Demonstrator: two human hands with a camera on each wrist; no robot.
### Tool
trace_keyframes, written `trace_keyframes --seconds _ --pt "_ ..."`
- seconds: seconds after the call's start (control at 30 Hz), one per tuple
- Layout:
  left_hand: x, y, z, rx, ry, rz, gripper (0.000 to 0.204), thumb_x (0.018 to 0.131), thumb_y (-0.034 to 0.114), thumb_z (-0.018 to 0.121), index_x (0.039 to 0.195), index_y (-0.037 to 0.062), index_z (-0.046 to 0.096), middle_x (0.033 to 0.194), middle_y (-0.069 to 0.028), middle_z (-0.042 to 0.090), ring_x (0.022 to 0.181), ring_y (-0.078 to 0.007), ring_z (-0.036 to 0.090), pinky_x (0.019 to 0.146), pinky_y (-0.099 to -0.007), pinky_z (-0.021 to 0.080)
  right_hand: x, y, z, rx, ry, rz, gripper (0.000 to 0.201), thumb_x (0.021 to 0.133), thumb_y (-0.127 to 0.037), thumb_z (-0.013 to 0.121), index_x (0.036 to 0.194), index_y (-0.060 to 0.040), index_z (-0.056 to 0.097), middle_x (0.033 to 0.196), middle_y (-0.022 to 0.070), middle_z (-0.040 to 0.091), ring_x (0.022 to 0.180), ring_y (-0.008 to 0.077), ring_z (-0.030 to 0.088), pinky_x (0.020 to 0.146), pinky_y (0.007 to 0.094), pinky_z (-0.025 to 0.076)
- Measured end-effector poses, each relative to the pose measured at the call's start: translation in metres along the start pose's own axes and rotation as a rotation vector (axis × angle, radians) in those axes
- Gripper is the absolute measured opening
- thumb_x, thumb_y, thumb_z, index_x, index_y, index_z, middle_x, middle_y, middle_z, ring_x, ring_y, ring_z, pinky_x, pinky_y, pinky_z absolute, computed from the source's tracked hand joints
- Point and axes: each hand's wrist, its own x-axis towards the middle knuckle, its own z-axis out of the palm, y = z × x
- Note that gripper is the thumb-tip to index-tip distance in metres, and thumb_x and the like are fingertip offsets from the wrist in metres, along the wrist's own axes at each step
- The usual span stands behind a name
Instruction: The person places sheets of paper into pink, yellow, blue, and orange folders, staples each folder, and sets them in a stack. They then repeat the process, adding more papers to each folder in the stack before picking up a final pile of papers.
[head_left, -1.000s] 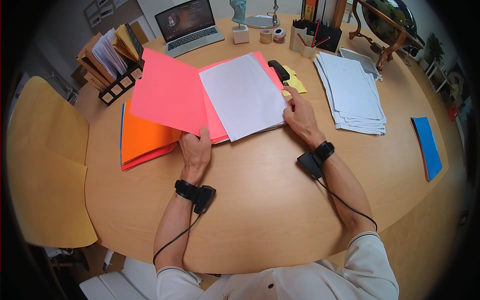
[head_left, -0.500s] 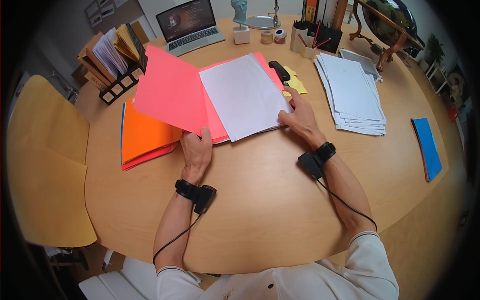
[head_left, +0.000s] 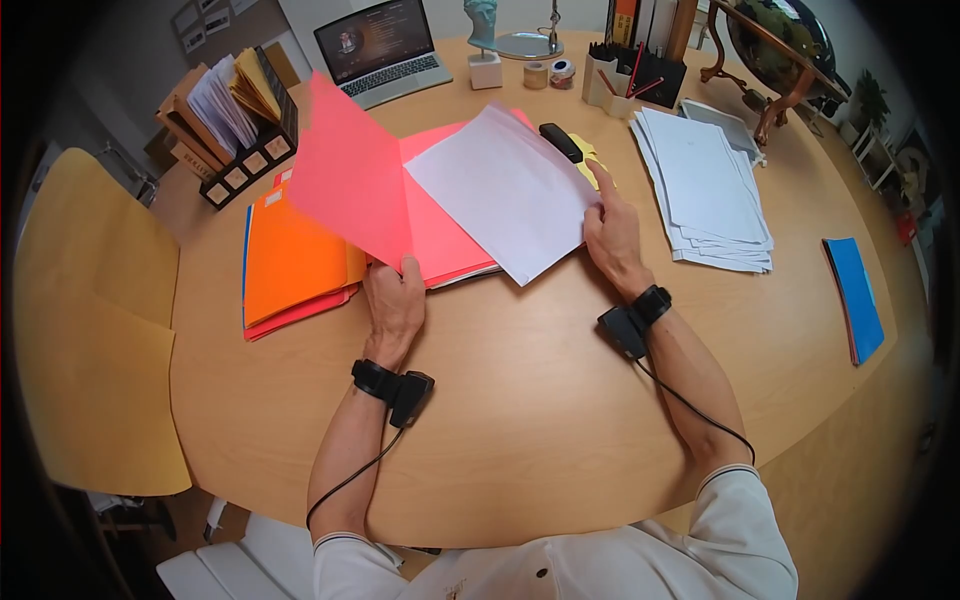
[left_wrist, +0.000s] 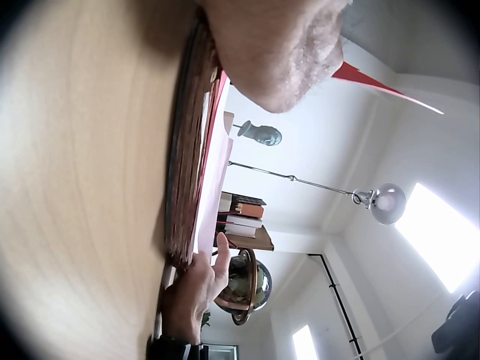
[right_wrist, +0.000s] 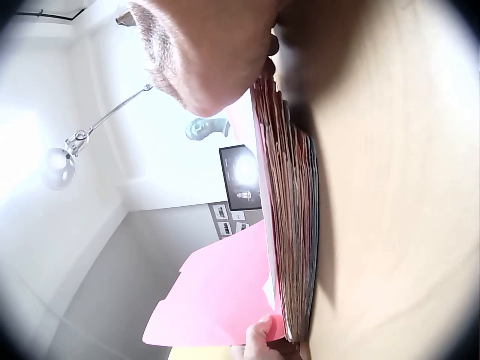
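A pink folder (head_left: 355,180) stands opened on top of a thick stack of folders, whose layered edges (right_wrist: 289,217) show in the right wrist view. My left hand (head_left: 395,300) pinches the lower edge of its raised cover near the fold. White paper (head_left: 505,190) lies turned at an angle across the folder's right side, one corner past the near edge. My right hand (head_left: 615,240) grips the paper's right edge, thumb on top, fingers partly hidden. Left of the folder lie orange folders (head_left: 300,260) over pink ones.
Behind are a laptop (head_left: 385,60), a bust (head_left: 483,65), a stapler (head_left: 561,142) on yellow notes and a pen holder (head_left: 610,90). A paper stack (head_left: 705,190) and blue folders (head_left: 853,300) lie to the right; a file rack (head_left: 250,160) stands back left.
The white paper has swung and slid to the right over the folder, along with my right hand. The raised pink cover tilts further up and rightward, showing more of the orange folder.
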Motion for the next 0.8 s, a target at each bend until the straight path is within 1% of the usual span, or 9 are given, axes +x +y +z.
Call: trace_keyframes --seconds 0.07,0.1,0.13,0.17,0.23,0.27,0.43,0.67,0.8 --pt "0.000 -0.001 0.000 -0.009 -0.010 -0.003 0.021 0.094 0.010 0.048 0.092 -0.0090 0.057 0.073 -0.0244 0.057 0.066 -0.0412 0.056 0.066 -0.0468 0.046 0.000 0.000 0.001 -0.026 0.010 -0.012 0.060 0.085 0.001 0.050 0.143 -0.0135 0.055 0.075 0.0259 0.064 0.069 0.0428 0.064 0.070 0.0521 0.048" --pt "0.000 -0.005 0.003 -0.009 -0.010 -0.003 0.021 0.094 0.010 0.048 0.092 -0.0090 0.057 0.073 -0.0244 0.057 0.066 -0.0412 0.056 0.066 -0.0468 0.046 0.000 0.005 0.004 -0.002 0.078 -0.097 0.057 0.085 0.002 0.049 0.139 -0.0146 0.060 0.077 0.0239 0.064 0.071 0.0411 0.063 0.070 0.0500 0.049" --pt "0.001 -0.010 0.006 -0.017 0.054 0.056 0.024 0.095 0.012 0.050 0.083 -0.0088 0.055 0.063 -0.0178 0.051 0.058 -0.0286 0.051 0.058 -0.0430 0.042 0.000 0.009 0.006 0.022 0.146 -0.182 0.055 0.085 0.004 0.049 0.135 -0.0157 0.064 0.079 0.0219 0.063 0.074 0.0394 0.063 0.070 0.0479 0.049" --pt "0.002 -0.009 0.007 -0.025 0.118 0.115 0.030 0.096 0.013 0.052 0.074 -0.0086 0.052 0.054 -0.0112 0.045 0.051 -0.0159 0.045 0.051 -0.0393 0.039 -0.001 0.008 0.004 0.022 0.147 -0.183 0.055 0.085 0.004 0.049 0.135 -0.0157 0.064 0.079 0.0219 0.063 0.074 0.0394 0.063 0.070 0.0479 0.049" --pt "0.001 -0.009 0.008 -0.028 0.118 0.114 0.031 0.096 0.013 0.052 0.074 -0.0086 0.052 0.054 -0.0112 0.045 0.050 -0.0159 0.045 0.051 -0.0392 0.039 -0.003 0.006 -0.002 0.021 0.194 -0.223 0.047 0.083 0.006 0.049 0.119 -0.0118 0.073 0.082 0.0177 0.060 0.077 0.0359 0.061 0.070 0.0436 0.049" --pt "0.001 -0.007 0.007 -0.032 0.118 0.113 0.031 0.096 0.013 0.052 0.074 -0.0087 0.052 0.054 -0.0112 0.045 0.050 -0.0160 0.045 0.051 -0.0392 0.039 -0.002 0.008 -0.002 0.021 0.195 -0.224 0.047 0.083 0.006 0.049 0.119 -0.0118 0.073 0.082 0.0177 0.060 0.077 0.0359 0.061 0.070 0.0436 0.049" --pt "0.000 -0.008 0.006 -0.024 0.087 0.098 0.032 0.096 0.013 0.052 0.073 -0.0088 0.052 0.053 -0.0113 0.045 0.050 -0.0162 0.045 0.051 -0.0388 0.039 0.005 0.016 -0.011 -0.054 0.430 -0.333 0.040 0.077 0.008 0.052 0.106 -0.0092 0.073 0.085 0.0144 0.059 0.078 0.0344 0.058 0.070 0.0414 0.048" --pt "0.000 -0.004 0.005 -0.049 0.090 0.106 0.032 0.097 0.013 0.052 0.074 -0.0089 0.052 0.053 -0.0111 0.046 0.050 -0.0157 0.046 0.051 -0.0386 0.040 0.016 0.035 -0.032 -0.330 0.552 -0.309 0.042 0.076 0.007 0.053 0.109 -0.0101 0.071 0.086 0.0115 0.058 0.076 0.0333 0.054 0.074 0.0417 0.045" --pt "0.000 -0.006 0.007 -0.052 0.098 0.112 0.032 0.097 0.013 0.052 0.073 -0.0089 0.052 0.053 -0.0113 0.046 0.050 -0.0157 0.046 0.051 -0.0386 0.040 0.024 0.049 -0.043 -0.293 0.639 -0.297 0.043 0.077 0.008 0.053 0.112 -0.0074 0.071 0.083 0.0115 0.060 0.077 0.0324 0.056 0.076 0.0416 0.046"
